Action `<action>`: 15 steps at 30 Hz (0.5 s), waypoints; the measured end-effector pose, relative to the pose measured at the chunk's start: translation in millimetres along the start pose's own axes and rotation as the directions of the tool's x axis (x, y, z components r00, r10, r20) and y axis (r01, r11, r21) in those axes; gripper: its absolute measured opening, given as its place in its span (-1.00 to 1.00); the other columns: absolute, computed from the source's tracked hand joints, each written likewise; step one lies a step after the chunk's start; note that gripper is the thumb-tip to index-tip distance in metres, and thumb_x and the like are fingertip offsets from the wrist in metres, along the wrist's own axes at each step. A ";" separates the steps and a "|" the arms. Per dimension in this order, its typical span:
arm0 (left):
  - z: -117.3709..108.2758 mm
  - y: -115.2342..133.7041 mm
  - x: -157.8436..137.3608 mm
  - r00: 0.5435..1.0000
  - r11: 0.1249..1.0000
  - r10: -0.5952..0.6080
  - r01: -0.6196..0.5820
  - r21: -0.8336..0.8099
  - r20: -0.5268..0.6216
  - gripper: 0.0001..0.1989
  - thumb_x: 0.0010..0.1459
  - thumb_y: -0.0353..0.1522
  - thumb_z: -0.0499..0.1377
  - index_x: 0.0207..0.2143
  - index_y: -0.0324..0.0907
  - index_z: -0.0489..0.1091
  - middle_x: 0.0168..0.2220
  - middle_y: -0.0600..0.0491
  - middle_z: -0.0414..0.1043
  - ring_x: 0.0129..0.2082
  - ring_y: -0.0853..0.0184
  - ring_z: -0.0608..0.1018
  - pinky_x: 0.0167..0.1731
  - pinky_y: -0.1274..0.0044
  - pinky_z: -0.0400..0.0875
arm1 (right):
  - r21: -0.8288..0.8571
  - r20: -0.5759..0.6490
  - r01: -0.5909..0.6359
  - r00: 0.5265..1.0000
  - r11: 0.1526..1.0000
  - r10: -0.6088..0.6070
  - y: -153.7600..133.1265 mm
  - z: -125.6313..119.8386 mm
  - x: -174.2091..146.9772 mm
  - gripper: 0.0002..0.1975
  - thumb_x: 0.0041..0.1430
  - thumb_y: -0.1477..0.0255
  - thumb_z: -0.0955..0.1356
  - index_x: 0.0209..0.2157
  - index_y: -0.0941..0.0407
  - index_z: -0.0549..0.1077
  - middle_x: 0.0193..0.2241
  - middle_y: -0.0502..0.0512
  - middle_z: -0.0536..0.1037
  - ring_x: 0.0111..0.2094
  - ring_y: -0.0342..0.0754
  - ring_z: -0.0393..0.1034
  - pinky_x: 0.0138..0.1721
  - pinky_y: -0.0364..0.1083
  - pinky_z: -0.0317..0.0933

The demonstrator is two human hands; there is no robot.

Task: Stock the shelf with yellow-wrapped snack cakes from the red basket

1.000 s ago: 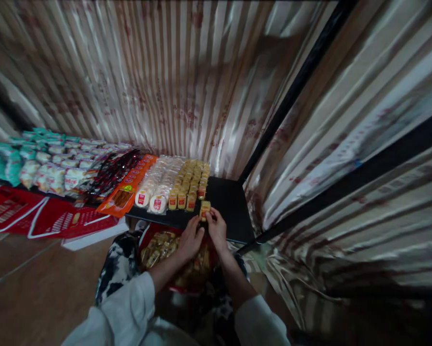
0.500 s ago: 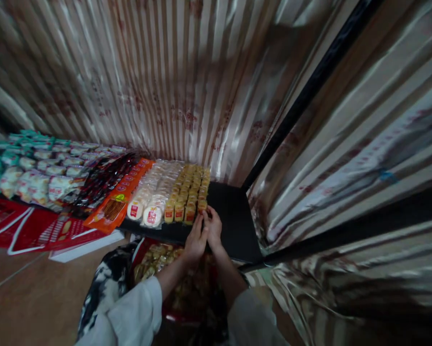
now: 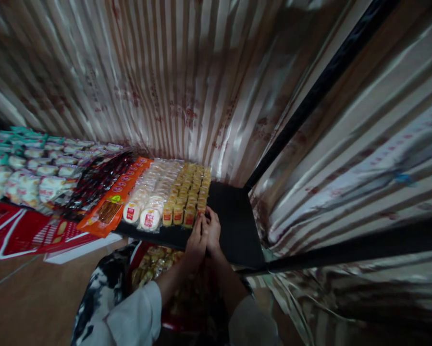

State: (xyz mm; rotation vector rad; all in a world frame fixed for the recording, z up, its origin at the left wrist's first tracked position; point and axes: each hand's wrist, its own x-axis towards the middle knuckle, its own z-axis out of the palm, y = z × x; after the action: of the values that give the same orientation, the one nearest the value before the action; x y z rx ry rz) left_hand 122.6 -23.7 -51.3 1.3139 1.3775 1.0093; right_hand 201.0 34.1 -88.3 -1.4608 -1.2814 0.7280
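Fingers [image 3: 200, 228] of the person's left hand [image 3: 196, 242] and right hand [image 3: 213, 231] come together, bent, at the near end of the rightmost row of small yellow-wrapped snack packets [image 3: 202, 194]. Whether they pinch the front packet or merely press against it cannot be told, since the hands hide most of the contact. That row stands on a black shelf [image 3: 235, 233], the last of four narrow rows set side by side; the front packets of the other three show red labels [image 3: 178, 216].

Just left of them lie two rows of clear-wrapped round white crackers [image 3: 150, 218], then an orange bag of brown sticks [image 3: 109, 211], dark shiny packets [image 3: 102, 180] and white packets [image 3: 52, 188], with teal packets [image 3: 23, 137] at the far left. Below the shelf edge, under the forearms, sits a red basin [image 3: 133, 254] holding loose wrapped pieces [image 3: 154, 262]. Patterned black-and-white trousers [image 3: 102, 283] show beside it. Striped curtain [image 3: 187, 81] hangs behind the shelf, crossed at right by black poles [image 3: 284, 137].
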 end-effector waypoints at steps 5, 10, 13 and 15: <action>3.5 -4.9 4.0 1.000 1.000 0.012 -0.012 0.018 0.020 -0.46 0.22 -0.40 -0.10 0.25 -0.35 0.04 0.31 -0.10 -0.05 0.31 0.29 0.03 0.30 0.43 -0.14 | 0.044 0.024 -0.027 0.999 0.999 0.026 3.7 1.3 -1.5 -0.53 0.11 0.24 0.24 0.02 0.16 0.37 -0.03 0.23 0.38 -0.18 -0.03 0.42 -0.12 -0.05 0.36; 3.2 -10.1 4.3 0.997 0.998 0.063 -0.062 0.031 -0.047 -0.49 0.17 -0.41 -0.02 0.18 -0.28 0.16 0.26 -0.09 0.10 0.27 0.28 0.16 0.28 0.40 -0.03 | 0.048 -0.009 -0.006 1.000 0.999 0.007 3.4 -1.9 -1.1 -0.53 0.08 0.22 0.27 -0.01 0.15 0.40 -0.02 0.24 0.39 -0.07 0.00 0.36 -0.09 -0.04 0.34; -2.4 -9.3 -7.4 0.990 0.992 0.108 -0.100 0.083 -0.094 -0.54 0.15 -0.38 0.02 0.12 -0.26 0.24 0.17 -0.14 0.26 0.12 0.25 0.37 0.17 0.36 0.20 | 0.041 -0.064 0.012 0.998 0.999 -0.010 -1.7 -8.7 -12.2 -0.52 0.09 0.20 0.28 -0.01 0.17 0.39 -0.05 0.25 0.43 -0.05 0.00 0.35 -0.12 -0.04 0.34; -7.8 -10.1 -22.3 0.982 0.981 0.151 -0.136 0.135 -0.109 -0.61 0.15 -0.38 0.01 0.03 -0.26 0.31 0.05 -0.14 0.38 -0.01 0.26 0.46 0.06 0.38 0.31 | 0.038 -0.104 0.017 0.995 0.999 -0.013 -7.7 -15.8 -28.8 -0.54 0.12 0.21 0.25 0.00 0.16 0.38 -0.08 0.24 0.47 -0.08 -0.02 0.37 -0.15 -0.06 0.34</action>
State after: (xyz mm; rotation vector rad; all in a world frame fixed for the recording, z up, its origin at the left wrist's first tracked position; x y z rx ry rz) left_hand 112.2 -46.4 -57.4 1.4857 1.4722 1.1279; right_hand 205.5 1.4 -81.3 -1.4378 -1.1921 0.6549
